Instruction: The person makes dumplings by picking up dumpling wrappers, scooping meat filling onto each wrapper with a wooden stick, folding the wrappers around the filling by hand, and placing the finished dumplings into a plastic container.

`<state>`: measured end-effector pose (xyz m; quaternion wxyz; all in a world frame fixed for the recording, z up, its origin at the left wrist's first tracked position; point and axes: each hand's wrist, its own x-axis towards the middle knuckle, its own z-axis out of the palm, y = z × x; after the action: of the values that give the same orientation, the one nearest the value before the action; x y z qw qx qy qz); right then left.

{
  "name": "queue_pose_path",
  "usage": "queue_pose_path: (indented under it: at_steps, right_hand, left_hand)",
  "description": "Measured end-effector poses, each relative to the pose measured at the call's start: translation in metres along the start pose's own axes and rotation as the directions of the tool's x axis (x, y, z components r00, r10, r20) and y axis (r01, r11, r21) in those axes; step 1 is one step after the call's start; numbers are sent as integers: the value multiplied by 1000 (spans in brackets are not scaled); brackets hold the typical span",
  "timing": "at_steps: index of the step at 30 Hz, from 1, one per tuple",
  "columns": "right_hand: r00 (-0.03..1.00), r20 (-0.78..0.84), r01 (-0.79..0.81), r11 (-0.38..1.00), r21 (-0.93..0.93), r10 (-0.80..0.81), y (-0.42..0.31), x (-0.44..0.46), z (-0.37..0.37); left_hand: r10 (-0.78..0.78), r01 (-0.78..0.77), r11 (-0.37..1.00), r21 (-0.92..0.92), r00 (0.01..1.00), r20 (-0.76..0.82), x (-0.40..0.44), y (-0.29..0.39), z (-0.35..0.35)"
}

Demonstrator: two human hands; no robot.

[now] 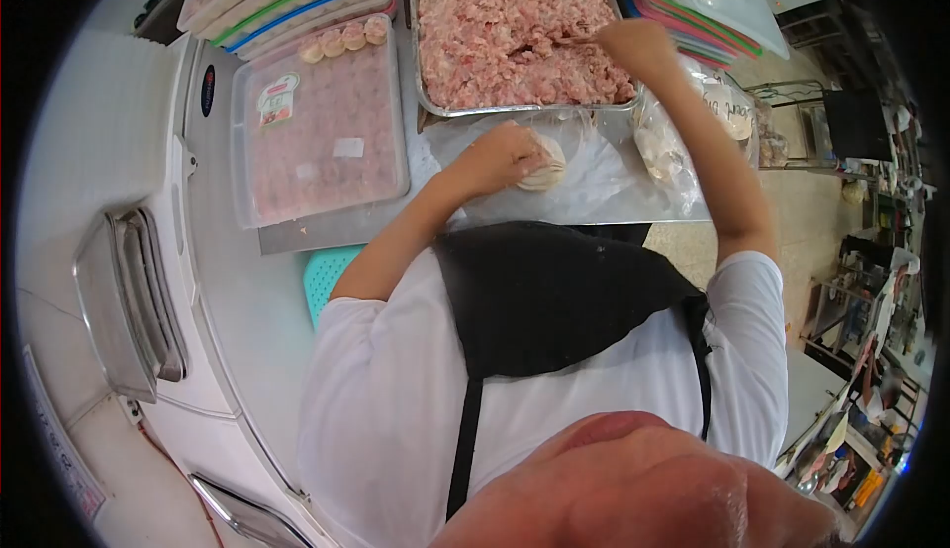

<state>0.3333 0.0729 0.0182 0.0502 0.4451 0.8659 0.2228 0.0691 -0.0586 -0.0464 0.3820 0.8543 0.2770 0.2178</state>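
Observation:
My left hand is closed at the edge of a stack of round, pale dough wrappers on the work surface in front of me. The fingers curl over the wrappers, so how many they grip is hidden. Above it lies a metal tray heaped with pink minced meat. Over the tray's right side, my right hand is closed around what looks like a thin utensil, its tip down in the meat. Most of that utensil is hidden by the fingers and the meat.
To the left, a lidded plastic container has several small dumplings along its far edge. More stacked containers stand behind it. Coloured-rim lids are piled at the right, above a clear plastic bag. A turquoise perforated item sits below the counter.

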Motion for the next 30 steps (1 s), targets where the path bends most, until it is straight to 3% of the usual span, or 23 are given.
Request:
queue_pose_path:
  at_steps: [1,4,6,10,12,13,16,19,22,23,24,25,28,30]
  right_hand:
    - [995,-82,50,998,24,-47,-26,-2,-1]
    - [995,-85,66,996,57,-61,-48,-10,-33]
    - [991,-121,72,990,121,-57,-26,-11,-53]
    - [996,-81,-37,999,-20,35,9,-1,-26]
    - [994,-107,12,1000,9,-11,-14,-6,-18]
    - [992,-120,36,999,23,-33,-27,-6,-18]
    - [996,11,-93,994,63,93,-35,-10,-17]
    - [991,32,-134,987,88,132,-36,-17,-23]
    - [995,-66,-59,966,251,78,-56,-19,-17]
    - [992,-117,-13,945,325,54,-66,-16,-14]
    - [996,-7,-87,959,271,92,-75,-11,-23]
    - [988,55,-152,929,337,142,-76,-13,-28]
    - [948,204,-318,779,540,246,-67,-20,-28]
    - [923,265,-384,596,705,281,-60,-30,-16]
  left_hand:
    - [11,-12,998,-55,1000,-4,0,-5,-1]
    - [15,-41,977,-212,992,-123,0,-15,2]
    - [-145,81,951,-299,970,-196,-1,-3,-5]
    - [-369,232,892,-387,869,-330,-1,0,-29]
    - [-565,-7,547,-837,735,-375,-3,-25,-28]
    - [-660,-174,302,-937,671,-337,-5,-26,-32]
    - [-517,-26,605,-796,747,-418,-14,-3,-59]
    - [-626,-110,519,-848,626,-465,-15,-11,-66]
    - [-709,-419,240,-876,541,-453,-2,-21,-80]
    - [-691,-467,223,-856,543,-476,3,-25,-82]
    - [-677,-514,208,-833,539,-502,7,-28,-85]
    - [-662,-555,195,-809,533,-526,6,-30,-88]
    - [-641,-388,497,-776,439,-630,5,-28,-93]
    - [-667,-429,457,-780,415,-619,4,-23,-94]
